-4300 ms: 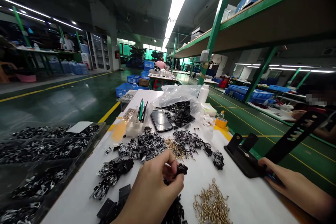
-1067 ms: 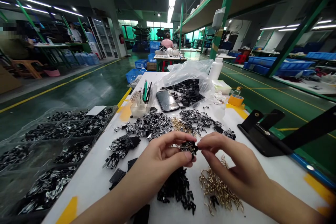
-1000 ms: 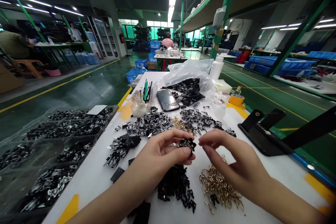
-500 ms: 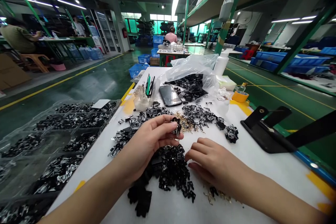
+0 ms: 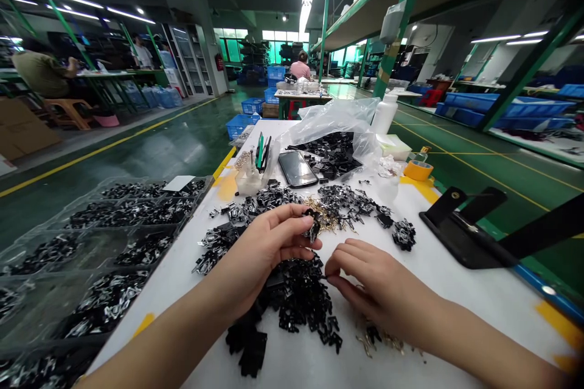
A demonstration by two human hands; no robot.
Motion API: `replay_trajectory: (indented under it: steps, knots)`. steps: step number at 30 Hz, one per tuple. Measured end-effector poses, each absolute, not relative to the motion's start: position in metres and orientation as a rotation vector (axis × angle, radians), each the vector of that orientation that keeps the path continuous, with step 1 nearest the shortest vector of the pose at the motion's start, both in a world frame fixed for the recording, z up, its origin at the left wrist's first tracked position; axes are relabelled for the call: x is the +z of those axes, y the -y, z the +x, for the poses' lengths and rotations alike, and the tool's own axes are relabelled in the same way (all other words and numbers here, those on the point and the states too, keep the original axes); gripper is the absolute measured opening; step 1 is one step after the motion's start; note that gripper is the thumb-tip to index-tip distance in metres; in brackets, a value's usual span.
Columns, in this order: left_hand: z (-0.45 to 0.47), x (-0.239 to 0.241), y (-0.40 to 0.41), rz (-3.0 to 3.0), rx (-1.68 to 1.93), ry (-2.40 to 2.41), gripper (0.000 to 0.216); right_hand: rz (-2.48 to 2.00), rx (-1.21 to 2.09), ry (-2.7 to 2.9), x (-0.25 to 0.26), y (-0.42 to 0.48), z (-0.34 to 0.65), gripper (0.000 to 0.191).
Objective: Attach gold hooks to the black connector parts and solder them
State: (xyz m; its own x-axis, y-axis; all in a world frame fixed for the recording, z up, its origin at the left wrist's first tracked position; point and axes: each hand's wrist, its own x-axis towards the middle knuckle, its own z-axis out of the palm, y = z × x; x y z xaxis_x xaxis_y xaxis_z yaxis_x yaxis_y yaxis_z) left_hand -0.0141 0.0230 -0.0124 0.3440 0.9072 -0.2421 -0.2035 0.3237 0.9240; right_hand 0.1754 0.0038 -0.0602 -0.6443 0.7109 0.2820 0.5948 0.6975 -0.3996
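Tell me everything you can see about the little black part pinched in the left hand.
The small black part is dark and slightly glossy. Whether it is metal or plastic cannot be told, and its exact shape is too small to make out. The left hand pinches it between thumb and fingertips, above the white table and just beyond the pile of black parts. The right hand is apart from it, fingertips at that pile.

A factory assembly hall: long white worktables (image 5: 456, 292) heaped with small black metal parts (image 5: 301, 301), green steel shelving (image 5: 401, 6), blue plastic crates (image 5: 239, 124).
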Motion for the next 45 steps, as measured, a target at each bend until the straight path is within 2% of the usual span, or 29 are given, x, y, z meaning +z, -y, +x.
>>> replay_trajectory:
  steps: [6, 8, 13, 22, 29, 33, 40, 45]
  knots:
    - [-0.014, -0.012, -0.023, 0.988, 0.859, -0.930, 0.015, -1.103, 0.927, 2.199, -0.047, 0.001, 0.176, 0.013]
    - [-0.014, -0.012, -0.023, 1.010, 0.849, -0.933, 0.016, -1.115, 1.003, 2.144, -0.043, 0.001, 0.176, 0.011]
    - [-0.009, -0.011, -0.019, 1.112, 0.762, -0.941, 0.016, -1.100, 0.936, 2.056, -0.042, -0.002, 0.176, 0.010]
    - [-0.007, -0.029, -0.015, 1.220, 0.824, -0.864, 0.011, -1.108, 0.638, 2.058, -0.061, -0.010, 0.172, 0.011]
    - [-0.005, -0.020, -0.011, 1.171, 0.784, -0.845, 0.011, -1.049, 0.443, 2.075, -0.063, -0.010, 0.174, 0.009]
    - [-0.005, -0.015, -0.010, 1.151, 0.782, -0.881, 0.012, -0.942, 0.414, 2.081, -0.059, -0.009, 0.176, 0.015]
    - [-0.004, -0.014, -0.016, 1.136, 0.810, -0.997, 0.018, -1.090, 0.673, 1.908, -0.050, -0.005, 0.184, 0.011]
    - [-0.005, -0.016, -0.018, 1.189, 0.795, -1.006, 0.018, -1.034, 0.824, 1.790, -0.044, -0.003, 0.184, 0.008]
